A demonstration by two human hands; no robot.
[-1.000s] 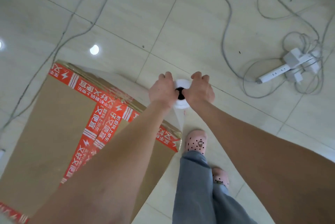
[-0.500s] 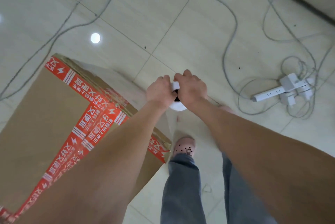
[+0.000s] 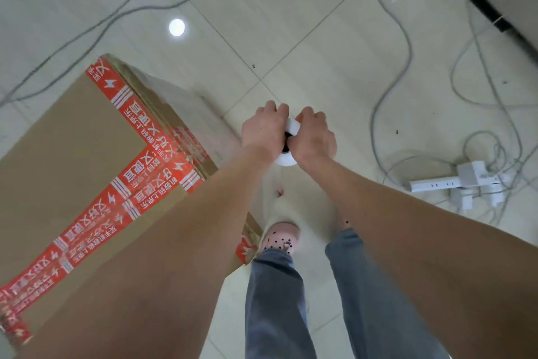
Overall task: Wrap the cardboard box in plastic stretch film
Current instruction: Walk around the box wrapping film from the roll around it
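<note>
On the floor (image 3: pixel 320 53), the taped cardboard box (image 3: pixel 72 160) is seen at left, with the film roll (image 3: pixel 286 159) held upright just beside its right side, gripped by the left hand (image 3: pixel 263 128) and right hand (image 3: pixel 314 140), fingers (image 3: pixel 270 108) curled tightly round it. Loose cables (image 3: pixel 410 47) ahead could be snagged underfoot, slackening the film. Since the earlier frame a step forward has been taken.

Red-taped cardboard box (image 3: pixel 72 155) stands left of upright white film roll (image 3: pixel 285 160).
</note>
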